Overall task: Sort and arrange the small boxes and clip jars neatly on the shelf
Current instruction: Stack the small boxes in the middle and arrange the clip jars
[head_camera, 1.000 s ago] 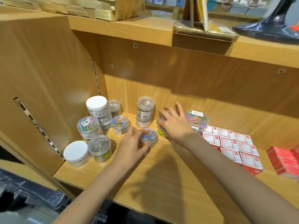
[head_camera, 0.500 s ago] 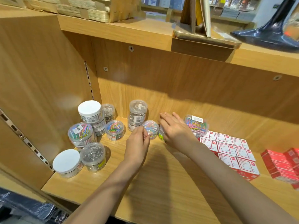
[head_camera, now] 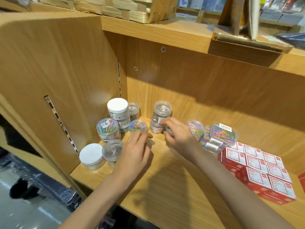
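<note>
Clip jars crowd the left back corner of the wooden shelf [head_camera: 165,179]. Two white-lidded jars [head_camera: 117,104] [head_camera: 91,154] stand there, along with clear jars of coloured clips [head_camera: 108,128] [head_camera: 137,126] and a stack of silver-clip jars [head_camera: 162,111]. My left hand [head_camera: 135,152] hovers with relaxed fingers just in front of a coloured-clip jar and holds nothing. My right hand [head_camera: 178,138] curls round a small clear jar [head_camera: 168,131], mostly hidden, beside the stack. Another coloured-clip jar [head_camera: 195,128] stands to its right. Red and white small boxes [head_camera: 257,169] lie in rows at the right.
A clear rectangular box of coloured clips [head_camera: 222,133] sits on others between the jars and the red boxes. A clear jar of silver pins [head_camera: 113,150] stands near the left front. The shelf's side wall [head_camera: 66,80] closes the left; an upper shelf [head_camera: 156,30] overhangs.
My left hand has let go of the coloured-clip jar and drawn back to the left. My right hand has shifted left toward the stack of silver-clip jars.
</note>
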The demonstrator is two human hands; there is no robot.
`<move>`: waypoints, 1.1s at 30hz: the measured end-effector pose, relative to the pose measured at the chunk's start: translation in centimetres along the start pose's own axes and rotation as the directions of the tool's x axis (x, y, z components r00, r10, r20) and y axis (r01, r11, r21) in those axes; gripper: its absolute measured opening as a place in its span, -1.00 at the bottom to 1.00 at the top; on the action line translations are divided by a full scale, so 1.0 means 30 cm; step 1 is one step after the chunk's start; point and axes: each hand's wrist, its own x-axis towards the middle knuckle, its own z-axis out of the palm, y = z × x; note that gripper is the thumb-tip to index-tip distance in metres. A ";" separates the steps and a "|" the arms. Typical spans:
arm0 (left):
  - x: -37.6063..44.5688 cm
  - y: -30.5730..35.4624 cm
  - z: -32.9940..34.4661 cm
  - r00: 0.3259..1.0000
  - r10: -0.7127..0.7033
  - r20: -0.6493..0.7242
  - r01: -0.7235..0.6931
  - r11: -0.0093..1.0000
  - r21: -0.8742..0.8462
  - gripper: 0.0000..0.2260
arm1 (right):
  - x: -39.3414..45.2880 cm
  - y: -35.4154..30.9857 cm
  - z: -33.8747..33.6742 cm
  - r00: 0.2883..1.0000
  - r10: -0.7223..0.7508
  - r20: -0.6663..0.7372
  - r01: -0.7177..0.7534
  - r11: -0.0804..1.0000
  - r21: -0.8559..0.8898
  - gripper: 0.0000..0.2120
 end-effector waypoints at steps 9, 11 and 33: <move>-0.045 -0.031 -0.130 0.997 0.051 0.050 -0.064 0.955 0.288 -0.77 | 0.085 -0.055 0.202 0.969 -0.029 0.246 0.069 0.985 -0.155 -0.45; -0.063 -0.042 -0.150 0.999 0.045 0.031 -0.053 0.931 0.360 -0.76 | 0.068 -0.066 0.197 0.981 -0.044 0.192 0.080 0.979 -0.188 -0.56; -0.031 -0.081 -0.093 0.974 0.026 0.224 -0.078 0.971 0.228 -0.49 | 0.016 0.006 -0.047 0.971 0.105 -0.217 -0.203 0.839 -0.505 -0.69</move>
